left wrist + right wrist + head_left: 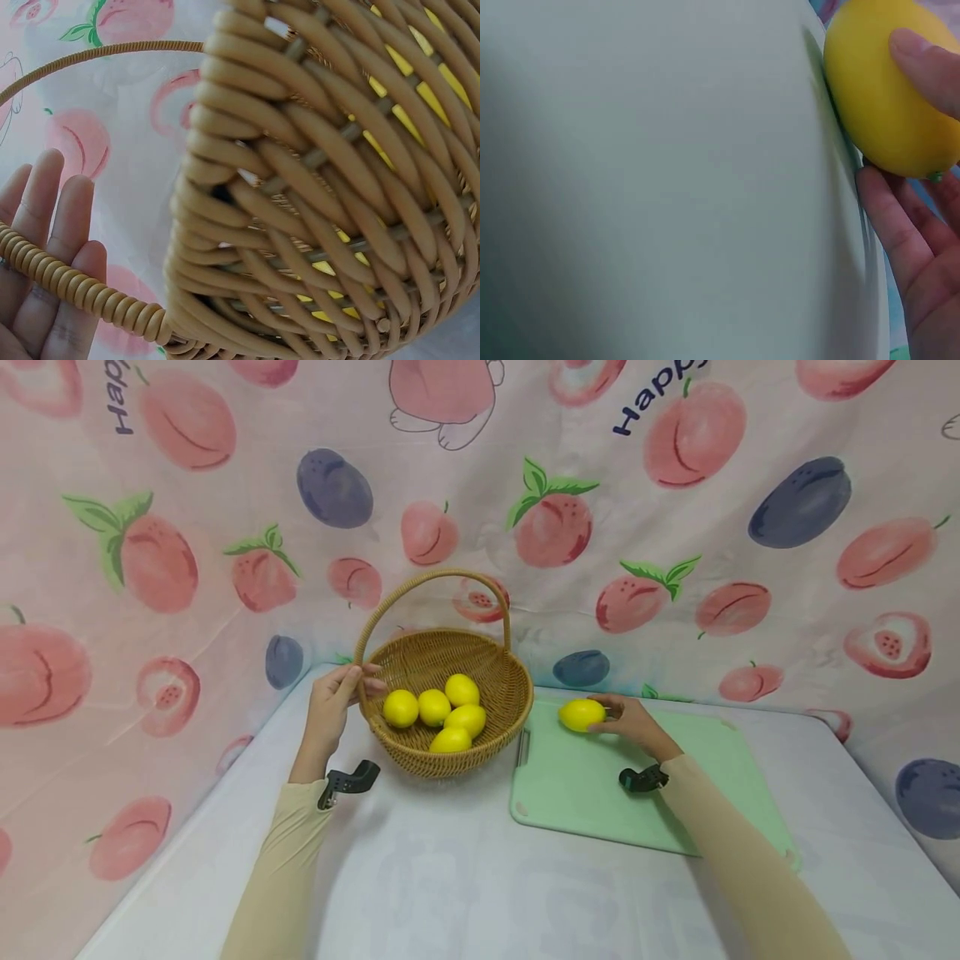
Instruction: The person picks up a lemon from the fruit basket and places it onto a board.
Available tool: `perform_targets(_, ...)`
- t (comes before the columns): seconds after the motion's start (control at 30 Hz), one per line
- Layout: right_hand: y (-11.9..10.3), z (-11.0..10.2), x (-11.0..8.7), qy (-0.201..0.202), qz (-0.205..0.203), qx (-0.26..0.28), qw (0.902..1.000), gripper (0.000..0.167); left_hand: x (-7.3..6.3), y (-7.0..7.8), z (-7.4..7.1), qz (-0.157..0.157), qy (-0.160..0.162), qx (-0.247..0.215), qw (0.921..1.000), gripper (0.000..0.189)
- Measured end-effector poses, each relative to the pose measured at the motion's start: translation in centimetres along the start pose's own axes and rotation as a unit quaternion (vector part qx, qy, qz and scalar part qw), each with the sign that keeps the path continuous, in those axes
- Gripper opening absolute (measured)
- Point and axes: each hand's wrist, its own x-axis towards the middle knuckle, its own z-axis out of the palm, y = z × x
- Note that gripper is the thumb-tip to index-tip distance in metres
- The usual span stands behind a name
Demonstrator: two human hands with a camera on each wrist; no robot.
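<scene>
A wicker basket [442,764] with a tall arched handle [435,575] stands on the table, holding several yellow lemons [466,721]. My left hand [332,706] holds the base of the handle at the basket's left side, thumb in front and fingers behind. In the left wrist view those fingers [71,217] lie fairly straight behind the wrapped handle, and the thumb is out of sight. On the green cutting board's far left part, my right hand [630,722] grips a single lemon [582,716]. The right wrist view shows the thumb across this lemon [889,90] and fingers beneath its stem end.
The light green cutting board [600,793] lies flat right of the basket, its handle slot beside the basket wall. A white cloth [450,877] covers the table. A fruit-print curtain [465,485] hangs close behind the basket and along the left.
</scene>
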Motion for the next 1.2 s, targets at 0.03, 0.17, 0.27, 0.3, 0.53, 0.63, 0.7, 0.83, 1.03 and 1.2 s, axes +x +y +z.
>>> perform_targets(0.03,0.1,-0.1,0.0,-0.005,-0.003,0.000,1.0000,0.068,0.0,0.0,0.0,0.000,0.000,-0.001,1.0000,0.037)
perform_targets(0.17,0.2,-0.3,-0.1,-0.024,-0.014,0.004,0.9996,0.068,0.0,0.1,0.1,0.003,-0.001,-0.001,1.0000,0.037)
perform_targets(0.27,0.3,-0.4,-0.1,-0.036,-0.021,0.008,0.9991,0.067,0.0,0.1,0.1,0.004,-0.001,0.001,1.0000,0.037)
perform_targets(0.3,0.3,-0.4,-0.2,-0.040,-0.023,0.009,0.9989,0.068,0.0,0.1,0.1,0.004,-0.001,0.001,1.0000,0.037)
perform_targets(0.53,0.2,-0.5,-0.3,-0.050,-0.022,0.011,0.9985,0.073,0.1,0.2,0.1,0.002,-0.002,0.003,1.0000,0.035)
perform_targets(0.63,0.0,-0.5,-0.3,-0.055,-0.023,0.015,0.9981,0.075,0.1,0.1,0.1,0.004,-0.003,0.002,1.0000,0.036)
perform_targets(0.7,0.0,-0.5,-0.3,-0.056,-0.021,0.021,0.9980,0.076,0.1,0.1,0.1,0.005,-0.004,0.001,1.0000,0.039)
perform_targets(0.83,0.0,-0.6,-0.2,-0.058,-0.023,0.020,0.9978,0.077,0.1,-0.1,0.0,0.005,-0.006,0.000,1.0000,0.042)
perform_targets(1.03,-0.3,-0.7,-0.2,-0.058,-0.018,0.014,0.9980,0.075,0.1,-0.1,0.0,0.005,-0.004,0.001,1.0000,0.039)
perform_targets(1.2,-0.8,-1.0,-0.2,-0.062,-0.003,0.007,0.9981,0.074,0.1,-0.2,-0.1,0.004,-0.006,0.002,1.0000,0.037)
